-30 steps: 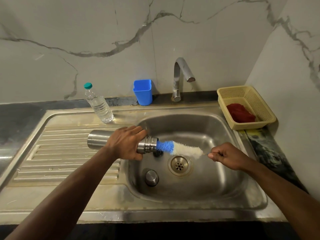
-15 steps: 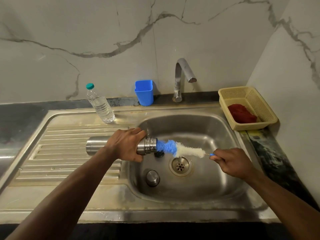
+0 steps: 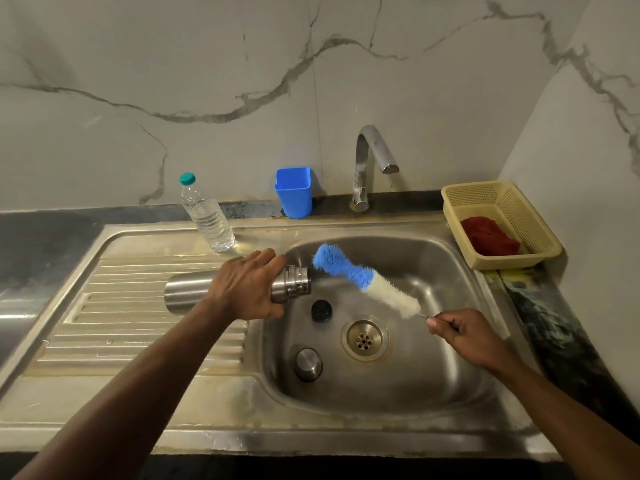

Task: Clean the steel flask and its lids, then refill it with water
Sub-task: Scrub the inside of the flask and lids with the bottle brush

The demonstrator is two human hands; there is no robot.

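My left hand (image 3: 247, 287) grips the steel flask (image 3: 188, 294) near its neck and holds it on its side over the sink's left rim, its open mouth pointing right. My right hand (image 3: 462, 334) pinches the thin wire handle of a blue and white bottle brush (image 3: 360, 278). The whole brush is outside the flask, its blue tip just above and right of the mouth. Down in the sink basin (image 3: 433, 375) lie a black inner lid (image 3: 321, 310) and a steel cap (image 3: 308, 363), both left of the drain (image 3: 363, 336).
A tap (image 3: 372, 161) stands behind the basin. A blue plastic cup (image 3: 293, 192) and a clear water bottle (image 3: 207, 216) with a teal cap stand at the back. A yellow basket (image 3: 498, 223) with a red cloth sits at the right. The ribbed drainboard (image 3: 131, 306) lies left.
My right hand has drawn the brush fully out of the flask's mouth and swung its blue tip upward. The flask stays in my left hand, about where it was.
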